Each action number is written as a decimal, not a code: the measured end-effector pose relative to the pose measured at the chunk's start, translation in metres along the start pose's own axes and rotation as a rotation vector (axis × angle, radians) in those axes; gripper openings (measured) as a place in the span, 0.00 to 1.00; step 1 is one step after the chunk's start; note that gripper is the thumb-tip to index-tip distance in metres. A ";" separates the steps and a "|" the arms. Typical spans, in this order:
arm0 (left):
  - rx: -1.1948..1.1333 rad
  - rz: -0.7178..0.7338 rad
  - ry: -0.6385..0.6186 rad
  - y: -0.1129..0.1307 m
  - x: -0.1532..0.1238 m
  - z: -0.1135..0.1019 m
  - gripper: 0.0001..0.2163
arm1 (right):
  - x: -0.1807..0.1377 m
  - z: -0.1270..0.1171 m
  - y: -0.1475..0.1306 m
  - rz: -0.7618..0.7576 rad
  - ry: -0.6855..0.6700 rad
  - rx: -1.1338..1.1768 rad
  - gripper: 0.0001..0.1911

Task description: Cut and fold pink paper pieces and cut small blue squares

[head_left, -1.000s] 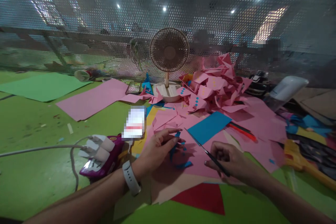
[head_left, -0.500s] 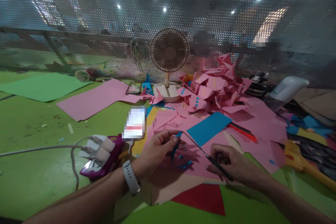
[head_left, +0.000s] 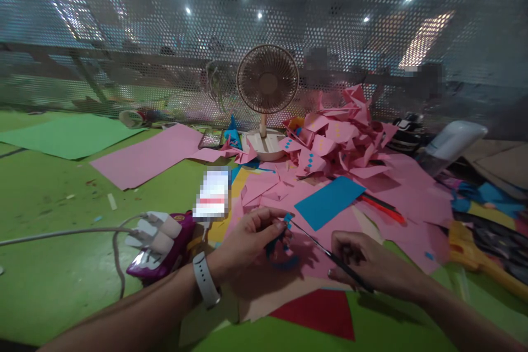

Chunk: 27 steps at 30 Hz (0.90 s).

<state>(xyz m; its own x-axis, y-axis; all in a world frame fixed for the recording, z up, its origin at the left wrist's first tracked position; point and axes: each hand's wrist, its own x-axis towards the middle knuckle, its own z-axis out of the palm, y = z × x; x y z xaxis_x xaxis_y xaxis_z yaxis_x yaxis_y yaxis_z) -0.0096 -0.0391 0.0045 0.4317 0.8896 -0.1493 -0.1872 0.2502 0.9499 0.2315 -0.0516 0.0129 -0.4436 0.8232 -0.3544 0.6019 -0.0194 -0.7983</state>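
My left hand [head_left: 251, 236], with a white watch on the wrist, pinches a thin blue paper strip [head_left: 277, 243] that curls down under the fingers. My right hand [head_left: 367, 267] is closed round the handles of small black scissors [head_left: 325, 252], whose thin blades point up and left and reach the blue strip at my left fingertips. Both hands hover over pink paper sheets [head_left: 313, 253] lying on the green table [head_left: 53, 275].
A blue rectangle of paper [head_left: 330, 202] lies just behind the hands. A heap of folded pink paper pieces [head_left: 338, 140] and a small desk fan [head_left: 267, 96] stand further back. A purple glue gun [head_left: 165, 245] with cable lies at the left, a red sheet [head_left: 322, 313] in front.
The scissors' tips have moved left and closed in on the blue strip, and my right hand has drifted slightly down and right. The strip's hanging curl has shifted under my left hand.
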 end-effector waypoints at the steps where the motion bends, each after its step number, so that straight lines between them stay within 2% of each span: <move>1: 0.011 0.001 -0.001 0.000 0.000 0.000 0.14 | 0.000 0.001 0.000 -0.002 0.002 0.000 0.17; 11: -0.031 -0.033 0.050 -0.004 0.001 0.001 0.16 | 0.000 0.003 -0.003 0.004 0.007 0.045 0.18; 27: -0.041 -0.017 0.046 -0.008 0.003 -0.001 0.15 | 0.002 0.003 -0.003 0.010 0.031 0.028 0.20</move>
<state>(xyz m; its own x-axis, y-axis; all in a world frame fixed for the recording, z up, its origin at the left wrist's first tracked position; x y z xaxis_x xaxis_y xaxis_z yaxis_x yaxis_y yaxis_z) -0.0077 -0.0378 -0.0036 0.3940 0.9015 -0.1788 -0.2170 0.2803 0.9351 0.2266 -0.0520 0.0130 -0.4170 0.8398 -0.3475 0.5869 -0.0431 -0.8085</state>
